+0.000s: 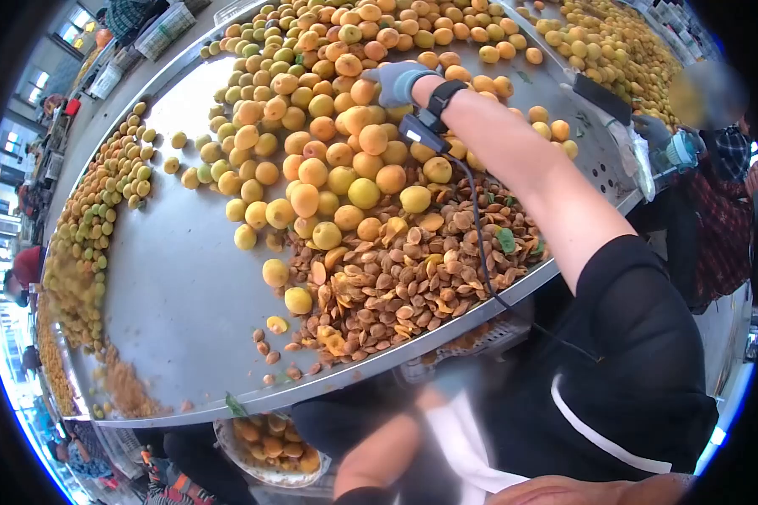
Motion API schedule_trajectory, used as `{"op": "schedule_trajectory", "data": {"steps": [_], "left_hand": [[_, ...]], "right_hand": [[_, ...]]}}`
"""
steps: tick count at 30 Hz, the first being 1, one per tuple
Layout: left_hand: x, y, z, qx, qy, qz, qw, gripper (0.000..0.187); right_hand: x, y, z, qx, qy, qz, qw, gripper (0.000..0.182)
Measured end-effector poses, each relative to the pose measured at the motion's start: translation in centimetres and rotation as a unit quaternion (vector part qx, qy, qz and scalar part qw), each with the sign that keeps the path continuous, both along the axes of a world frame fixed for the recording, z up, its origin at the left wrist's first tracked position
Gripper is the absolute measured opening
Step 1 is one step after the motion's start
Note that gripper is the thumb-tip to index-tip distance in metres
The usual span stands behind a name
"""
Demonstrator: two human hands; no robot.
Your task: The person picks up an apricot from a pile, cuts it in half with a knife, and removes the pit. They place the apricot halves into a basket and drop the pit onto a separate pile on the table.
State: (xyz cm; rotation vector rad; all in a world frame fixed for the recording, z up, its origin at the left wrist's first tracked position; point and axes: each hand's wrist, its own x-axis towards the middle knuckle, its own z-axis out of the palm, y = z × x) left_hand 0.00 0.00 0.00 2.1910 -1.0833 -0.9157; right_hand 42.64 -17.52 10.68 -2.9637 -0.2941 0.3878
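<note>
My right hand (396,82), in a grey-blue glove, reaches far over the table into the heap of apricots (312,105). Its fingers curl over an apricot (363,91) at the left side of the hand; the thumb is hard to make out. A dark watch and a small black device with a cable sit on that wrist. Low in the view, close to my body, my left hand (451,383) is smeared by blur, so its fingers cannot be read. Below the heap, nearest me, lies a spread of brown apricot pits (413,290) with torn orange flesh among them.
The metal table (177,278) has a raised rim along my side. More apricots (80,244) line its left edge. Under the rim stands a white basin (227,438) of apricot pieces. At right, a dark-sleeved person (720,219) stands beside a teal-lidded bottle (682,150).
</note>
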Motion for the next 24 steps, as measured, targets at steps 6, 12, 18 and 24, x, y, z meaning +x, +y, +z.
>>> {"op": "schedule_trajectory", "data": {"steps": [6, 12, 18, 24], "left_hand": [[-0.1, 0.0, -0.8, 0.034, 0.108, -0.016, 0.993, 0.03], [-0.7, 0.3, -1.1, 0.008, 0.108, -0.011, 0.994, 0.029], [0.0, 0.4, -1.2, 0.028, 0.121, -0.028, 0.992, 0.029], [0.7, 0.5, 0.6, 0.041, 0.114, -0.051, 0.991, 0.031]], "right_hand": [[1.3, 2.3, -1.7, -0.114, -0.04, -0.126, 0.985, 0.036], [-0.5, 0.1, -2.2, -0.11, -0.075, -0.139, 0.981, 0.035], [-7.2, -6.2, -1.1, 0.564, -0.068, -0.178, 0.803, 0.044], [-29.2, -17.7, 0.4, 0.587, -0.21, -0.156, 0.766, 0.042]]}}
